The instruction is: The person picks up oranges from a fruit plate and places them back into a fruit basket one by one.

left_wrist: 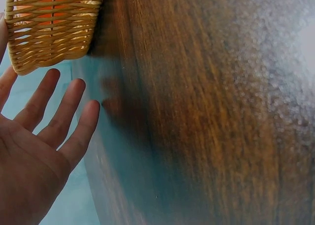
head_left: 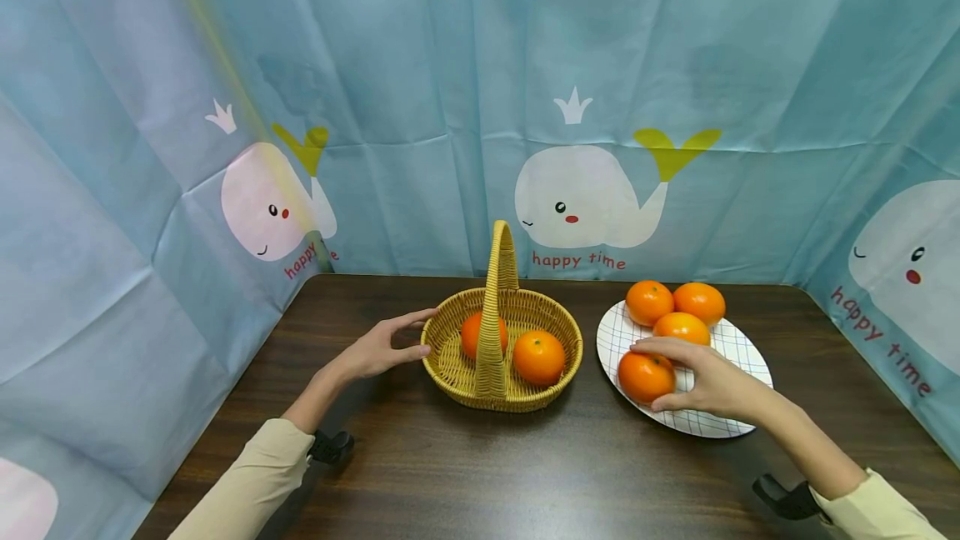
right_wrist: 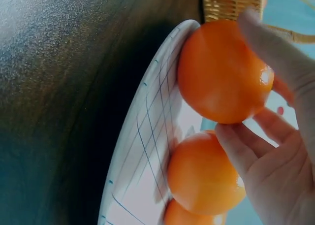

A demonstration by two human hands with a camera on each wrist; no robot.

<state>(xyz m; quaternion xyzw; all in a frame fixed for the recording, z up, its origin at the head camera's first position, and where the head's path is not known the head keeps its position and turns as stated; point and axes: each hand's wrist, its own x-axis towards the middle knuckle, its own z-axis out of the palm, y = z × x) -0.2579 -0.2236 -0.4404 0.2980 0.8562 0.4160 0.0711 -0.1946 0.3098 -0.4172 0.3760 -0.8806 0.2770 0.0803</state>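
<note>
A yellow wicker basket (head_left: 448,390) with a tall arched handle holds two oranges (head_left: 539,357). At its left rim is my left hand (head_left: 378,348), thumb and forefinger against the edge; in the left wrist view the other fingers (left_wrist: 64,116) are spread and nearly straight. To the right, a white plate (head_left: 738,348) with a dark grid pattern bears several oranges. My right hand (head_left: 708,377) grips the nearest orange (right_wrist: 224,72) between thumb and fingers, at the plate's left front. Another orange (right_wrist: 204,173) lies just past my fingertips in the right wrist view.
Basket and plate stand apart on a dark brown wooden table (head_left: 525,473). A light blue curtain (head_left: 420,107) printed with white whales hangs behind and at the sides. Dark straps (head_left: 330,446) sit on both wrists.
</note>
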